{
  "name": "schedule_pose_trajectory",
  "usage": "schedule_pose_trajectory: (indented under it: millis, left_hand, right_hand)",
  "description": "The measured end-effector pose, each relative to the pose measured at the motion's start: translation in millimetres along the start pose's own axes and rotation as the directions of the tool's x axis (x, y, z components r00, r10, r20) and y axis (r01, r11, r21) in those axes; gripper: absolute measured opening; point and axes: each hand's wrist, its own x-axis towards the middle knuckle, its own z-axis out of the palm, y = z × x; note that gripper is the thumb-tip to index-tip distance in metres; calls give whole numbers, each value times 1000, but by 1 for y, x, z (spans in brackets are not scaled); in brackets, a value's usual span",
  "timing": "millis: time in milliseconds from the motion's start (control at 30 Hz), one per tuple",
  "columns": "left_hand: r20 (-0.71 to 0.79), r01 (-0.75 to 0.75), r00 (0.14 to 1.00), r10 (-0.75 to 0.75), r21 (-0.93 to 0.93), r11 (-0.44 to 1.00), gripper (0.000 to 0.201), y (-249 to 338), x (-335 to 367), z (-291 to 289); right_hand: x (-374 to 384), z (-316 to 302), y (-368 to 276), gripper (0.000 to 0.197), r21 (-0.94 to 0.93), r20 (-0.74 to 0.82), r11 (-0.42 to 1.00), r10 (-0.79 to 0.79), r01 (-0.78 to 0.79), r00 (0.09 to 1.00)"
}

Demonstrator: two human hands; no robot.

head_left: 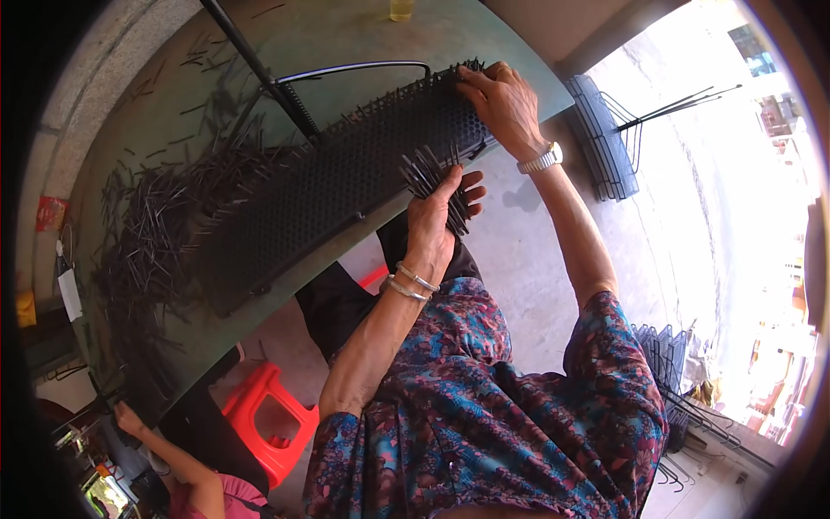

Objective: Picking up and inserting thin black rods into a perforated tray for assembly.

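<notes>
My left hand [435, 219] is closed round a bundle of thin black sticks [422, 173], its thumb across them and some fingers stretched beyond. It hovers over the near edge of a long black board full of small holes [337, 186]. At the board's far right corner, my right hand [503, 102] has its fingertips pressed together among short black sticks [424, 85] standing in a row along the far edge. Whatever those fingertips pinch is hidden. A large loose heap of similar black sticks [156, 212] lies left of and behind the board.
The board rests on a green table [346, 35]. A dark metal pole [251, 60] and a curved bar [354, 66] stand behind it. A grey rack [605, 138] is beyond the table's right end. Near a red stool [275, 424], another person's arm [173, 450] reaches in.
</notes>
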Motion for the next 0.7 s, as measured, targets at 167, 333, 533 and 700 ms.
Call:
schedule_pose_trajectory:
  millis: [167, 333, 533, 700]
  left_hand:
    - [3, -14, 1000, 14, 17, 1000, 27, 3, -1, -1]
    - [23, 27, 999, -29, 83, 996, 31, 6, -6, 2]
    - [24, 40, 999, -43, 110, 993, 32, 5, -6, 0]
    - [37, -9, 999, 5, 113, 994, 33, -3, -4, -4]
  right_hand:
    - [-7, -35, -16, 26, 429, 500, 832, 105, -351, 860]
    - [-25, -35, -17, 23, 557, 647, 717, -59, -419, 760]
    - [-27, -39, -17, 22, 594, 710, 542, -5, -595, 704]
    - [-29, -41, -16, 20, 573, 763, 525, -64, -629, 643]
